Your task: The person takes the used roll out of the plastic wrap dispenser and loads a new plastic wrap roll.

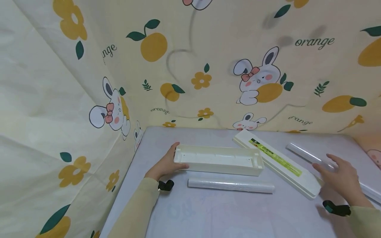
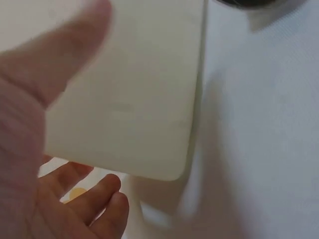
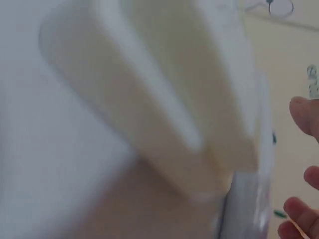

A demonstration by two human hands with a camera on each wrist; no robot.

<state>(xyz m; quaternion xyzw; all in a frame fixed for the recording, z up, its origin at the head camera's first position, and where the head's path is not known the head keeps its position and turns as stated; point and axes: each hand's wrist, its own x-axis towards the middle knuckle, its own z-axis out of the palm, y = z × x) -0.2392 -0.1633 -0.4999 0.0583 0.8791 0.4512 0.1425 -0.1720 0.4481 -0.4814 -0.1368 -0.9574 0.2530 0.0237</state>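
A long cream plastic box (image 1: 218, 167), its hollow side up, lies on the table. My left hand (image 1: 166, 163) grips the box's left end, thumb along the front wall and fingers behind it. In the left wrist view the thumb lies over the pale box wall (image 2: 134, 109), with several fingers past its edge. My right hand (image 1: 342, 177) is spread with nothing in it, over a long shiny roll (image 1: 303, 152) and close to the near end of the cream lid (image 1: 285, 172). The right wrist view shows the lid (image 3: 174, 109) blurred, the fingertips apart from it.
A second, shorter roll of clear film (image 1: 230, 185) lies in front of the box. The lid, with a green label (image 1: 275, 157), lies slanted against the box's right end. A pale cloth covers the table (image 1: 190, 215); a printed curtain (image 1: 226, 66) stands behind and at the left.
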